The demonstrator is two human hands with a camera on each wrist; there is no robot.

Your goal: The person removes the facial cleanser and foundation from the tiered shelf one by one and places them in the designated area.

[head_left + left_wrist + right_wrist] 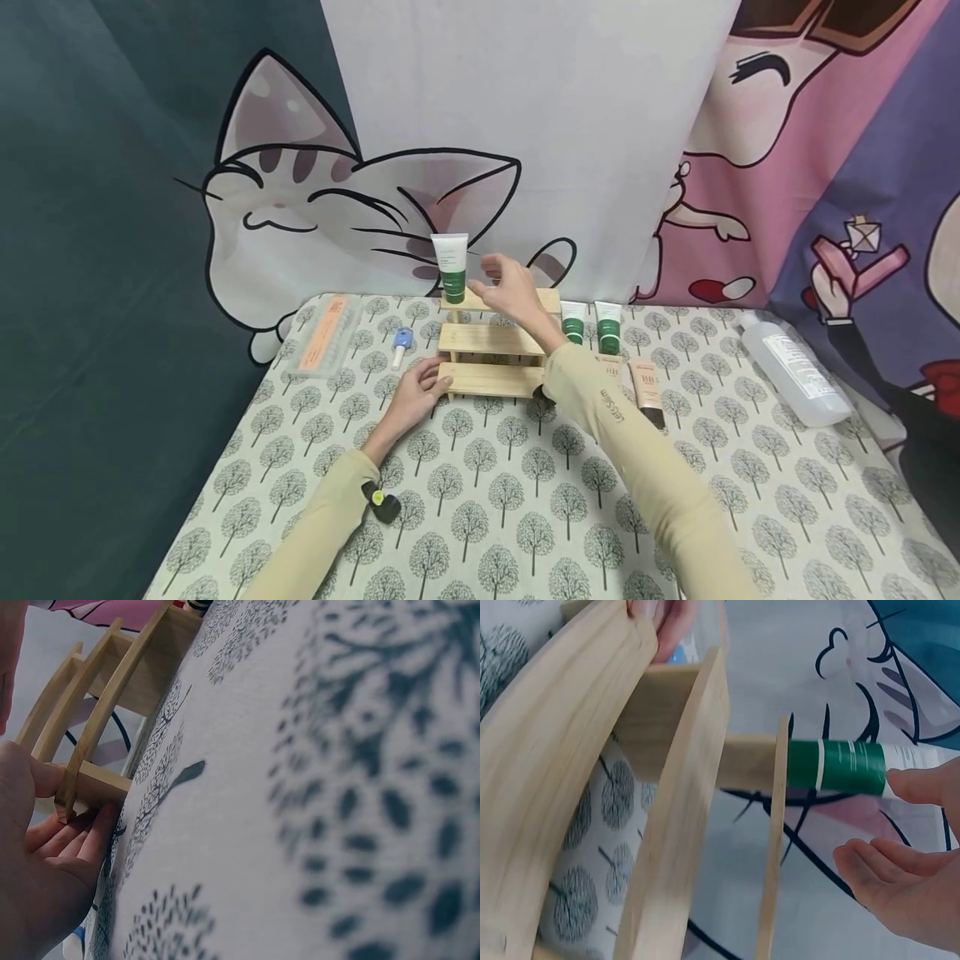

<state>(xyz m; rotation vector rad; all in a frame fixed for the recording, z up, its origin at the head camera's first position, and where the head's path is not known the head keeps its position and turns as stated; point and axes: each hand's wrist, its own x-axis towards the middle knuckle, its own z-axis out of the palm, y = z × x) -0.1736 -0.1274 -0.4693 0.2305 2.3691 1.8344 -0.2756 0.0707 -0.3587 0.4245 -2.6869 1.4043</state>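
A three-step wooden display rack (491, 379) stands on the patterned cloth. My left hand (417, 392) holds the left end of its lowest step, thumb above and fingers around the end support (105, 784). On the left end of the top step, a white-and-green squeeze tube (452, 271) stands upright on its green cap end. Just right of that tube is my right hand (510, 287), its fingers parted from the thumb and nothing gripped. In the right wrist view the thumb overlaps the white part of the tube (847, 766).
Right of the rack lie two more green-and-white tubes (609, 327) and BB cream tubes (647, 390). A clear bottle (795, 371) lies at far right. To the left are a blue-and-white small item (402, 340) and a clear case with an orange strip (324, 333).
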